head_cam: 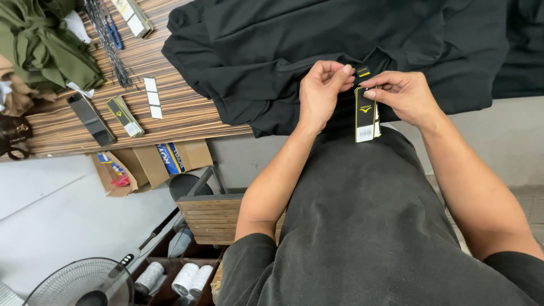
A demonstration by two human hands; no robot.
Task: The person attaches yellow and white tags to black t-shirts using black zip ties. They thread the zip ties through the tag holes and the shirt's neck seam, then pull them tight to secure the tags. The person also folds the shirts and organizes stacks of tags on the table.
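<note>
Two hands work at the worktop's point(187, 113) near edge: our left hand point(321, 93) pinches the black garment point(272, 51), while our right hand point(403, 96) grips a black hang tag point(365, 115).

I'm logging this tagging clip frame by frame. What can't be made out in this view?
- How the hang tag joins the black garment: head view, left hand and right hand fingers cover it.
- The green garments: cut off by the top-left edge.
- The fan: cut off by the bottom edge.
- Loose tags on the table: too small to tell apart.
</note>
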